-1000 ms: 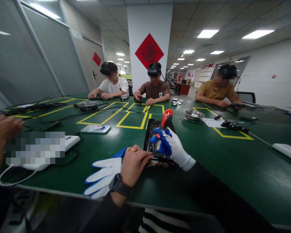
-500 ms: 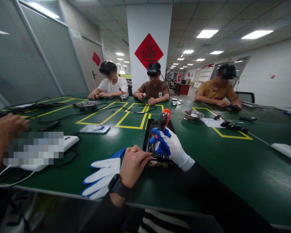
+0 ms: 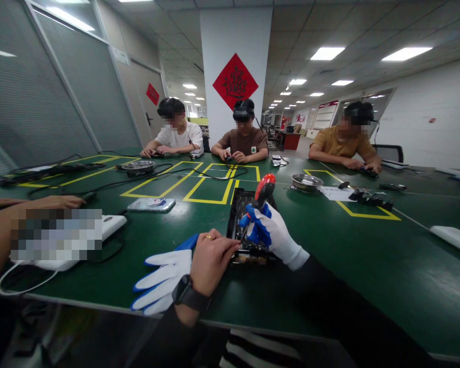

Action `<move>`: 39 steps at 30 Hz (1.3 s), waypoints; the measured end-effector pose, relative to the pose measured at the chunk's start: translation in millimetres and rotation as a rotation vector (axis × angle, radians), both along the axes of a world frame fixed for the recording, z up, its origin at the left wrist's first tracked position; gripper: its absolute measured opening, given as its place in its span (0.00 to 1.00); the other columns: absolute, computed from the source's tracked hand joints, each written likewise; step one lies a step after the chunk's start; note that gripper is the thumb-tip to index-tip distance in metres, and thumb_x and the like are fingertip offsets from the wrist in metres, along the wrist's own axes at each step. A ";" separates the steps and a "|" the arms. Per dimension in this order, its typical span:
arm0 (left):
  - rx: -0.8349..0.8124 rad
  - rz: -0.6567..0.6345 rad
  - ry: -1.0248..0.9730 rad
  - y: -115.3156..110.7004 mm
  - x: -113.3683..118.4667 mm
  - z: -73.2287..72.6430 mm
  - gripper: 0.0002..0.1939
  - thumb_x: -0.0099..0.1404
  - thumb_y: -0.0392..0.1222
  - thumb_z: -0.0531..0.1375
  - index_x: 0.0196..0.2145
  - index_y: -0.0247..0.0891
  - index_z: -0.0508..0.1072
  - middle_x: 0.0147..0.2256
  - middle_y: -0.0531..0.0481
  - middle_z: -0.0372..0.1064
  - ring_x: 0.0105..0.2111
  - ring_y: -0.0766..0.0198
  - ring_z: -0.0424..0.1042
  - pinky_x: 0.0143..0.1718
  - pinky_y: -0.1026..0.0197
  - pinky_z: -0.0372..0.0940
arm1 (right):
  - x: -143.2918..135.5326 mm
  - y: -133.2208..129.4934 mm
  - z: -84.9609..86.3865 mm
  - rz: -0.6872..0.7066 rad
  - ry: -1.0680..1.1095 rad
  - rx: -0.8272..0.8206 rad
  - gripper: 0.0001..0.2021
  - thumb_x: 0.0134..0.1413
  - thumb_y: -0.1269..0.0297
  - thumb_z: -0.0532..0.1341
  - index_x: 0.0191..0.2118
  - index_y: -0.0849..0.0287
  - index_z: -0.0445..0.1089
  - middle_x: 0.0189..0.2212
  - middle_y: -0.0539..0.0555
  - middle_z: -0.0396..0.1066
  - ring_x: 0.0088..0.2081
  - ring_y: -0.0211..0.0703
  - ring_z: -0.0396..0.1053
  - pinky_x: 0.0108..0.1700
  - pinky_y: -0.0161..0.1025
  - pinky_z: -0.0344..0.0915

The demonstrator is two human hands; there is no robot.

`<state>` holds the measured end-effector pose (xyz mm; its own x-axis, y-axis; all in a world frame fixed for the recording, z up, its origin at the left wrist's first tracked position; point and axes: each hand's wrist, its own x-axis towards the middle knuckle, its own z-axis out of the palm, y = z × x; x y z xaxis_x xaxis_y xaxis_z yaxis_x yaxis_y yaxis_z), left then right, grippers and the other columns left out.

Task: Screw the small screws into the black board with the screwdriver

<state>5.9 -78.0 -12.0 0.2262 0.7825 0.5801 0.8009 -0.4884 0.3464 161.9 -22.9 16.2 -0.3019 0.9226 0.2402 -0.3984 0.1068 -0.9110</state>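
Green tabletop (image 3: 341,286). Open black casing (image 3: 233,217) lies on it: I judge it light, stiff, fragile inside, best held by the side walls. Gloved right hand (image 3: 275,234) wraps the screwdriver (image 3: 266,189); bare left hand (image 3: 213,255) sits by its tip, pinch unclear to me. Loose glove (image 3: 173,273) alongside.

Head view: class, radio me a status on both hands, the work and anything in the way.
Right hand gloved, gripping screwdriver. Left hand bare, near its tip. Black case below, insides exposed. Loose glove left of case, no obstruction seen.
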 end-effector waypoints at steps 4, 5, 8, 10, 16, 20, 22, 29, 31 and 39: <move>0.003 0.010 -0.012 -0.1 -1.0 0.1 0.09 0.60 0.44 0.54 0.33 0.44 0.75 0.26 0.52 0.70 0.31 0.63 0.62 0.35 0.58 0.50 | 0.6 0.7 0.9 -0.011 0.003 -0.004 0.16 0.46 0.56 0.59 0.39 0.59 0.60 0.22 0.48 0.68 0.15 0.31 0.62 0.15 0.29 0.59; 0.001 0.009 -0.014 0.3 -1.1 -0.3 0.09 0.60 0.44 0.54 0.33 0.44 0.75 0.26 0.52 0.70 0.31 0.63 0.62 0.35 0.58 0.50 | 1.4 0.8 1.6 0.027 0.015 -0.013 0.17 0.47 0.55 0.58 0.41 0.59 0.60 0.22 0.49 0.69 0.16 0.32 0.62 0.16 0.29 0.60; -0.007 0.000 -0.016 1.2 -1.1 -1.8 0.09 0.60 0.45 0.54 0.33 0.44 0.74 0.26 0.52 0.70 0.31 0.64 0.62 0.35 0.58 0.50 | 3.5 0.3 3.1 0.111 0.031 -0.021 0.20 0.50 0.53 0.55 0.44 0.62 0.61 0.25 0.52 0.69 0.18 0.32 0.64 0.18 0.30 0.61; -0.012 -0.004 -0.015 1.4 -0.8 -2.3 0.09 0.60 0.45 0.54 0.33 0.44 0.75 0.26 0.52 0.70 0.31 0.64 0.62 0.35 0.58 0.50 | 3.2 -0.3 2.8 0.069 0.000 -0.013 0.18 0.49 0.54 0.56 0.41 0.62 0.62 0.25 0.52 0.69 0.18 0.32 0.64 0.18 0.29 0.61; -0.013 -0.001 -0.013 1.0 -0.1 -0.4 0.10 0.60 0.45 0.54 0.33 0.44 0.74 0.27 0.51 0.70 0.32 0.63 0.62 0.35 0.58 0.50 | 0.0 0.0 0.2 -0.059 -0.049 0.005 0.16 0.45 0.55 0.59 0.37 0.60 0.61 0.22 0.48 0.69 0.15 0.31 0.61 0.15 0.28 0.58; -0.012 0.003 -0.011 1.1 0.0 -0.5 0.10 0.60 0.45 0.54 0.33 0.44 0.74 0.26 0.51 0.70 0.31 0.64 0.62 0.35 0.59 0.50 | 1.0 1.5 1.1 0.091 0.029 -0.031 0.18 0.49 0.54 0.56 0.43 0.60 0.61 0.24 0.50 0.69 0.18 0.32 0.64 0.18 0.30 0.61; -0.009 0.000 -0.008 1.2 -0.2 -0.9 0.10 0.60 0.45 0.54 0.33 0.44 0.75 0.26 0.51 0.69 0.31 0.64 0.62 0.35 0.59 0.50 | 1.0 1.3 2.1 0.090 0.020 -0.019 0.16 0.48 0.55 0.57 0.40 0.61 0.62 0.25 0.51 0.69 0.18 0.31 0.64 0.19 0.30 0.62; 0.003 0.005 0.000 1.5 -0.4 -1.7 0.10 0.60 0.45 0.54 0.33 0.44 0.74 0.26 0.51 0.70 0.32 0.63 0.62 0.35 0.58 0.50 | -2.4 -1.7 3.4 -0.030 0.011 -0.034 0.16 0.44 0.56 0.60 0.37 0.59 0.61 0.21 0.47 0.67 0.15 0.30 0.61 0.15 0.28 0.59; -0.002 0.000 0.000 1.0 0.2 -0.9 0.10 0.60 0.45 0.54 0.33 0.44 0.74 0.26 0.52 0.70 0.31 0.63 0.62 0.35 0.58 0.50 | -2.3 -1.3 2.5 0.015 0.026 -0.033 0.18 0.47 0.53 0.58 0.41 0.60 0.62 0.22 0.48 0.68 0.16 0.31 0.62 0.16 0.29 0.60; 0.015 0.100 -0.041 -0.6 0.5 2.9 0.11 0.63 0.43 0.49 0.33 0.40 0.71 0.32 0.51 0.69 0.34 0.63 0.63 0.36 0.59 0.52 | 39.7 26.8 19.0 -0.306 0.260 -0.079 0.21 0.46 0.47 0.55 0.36 0.63 0.66 0.15 0.45 0.59 0.13 0.27 0.51 0.13 0.27 0.50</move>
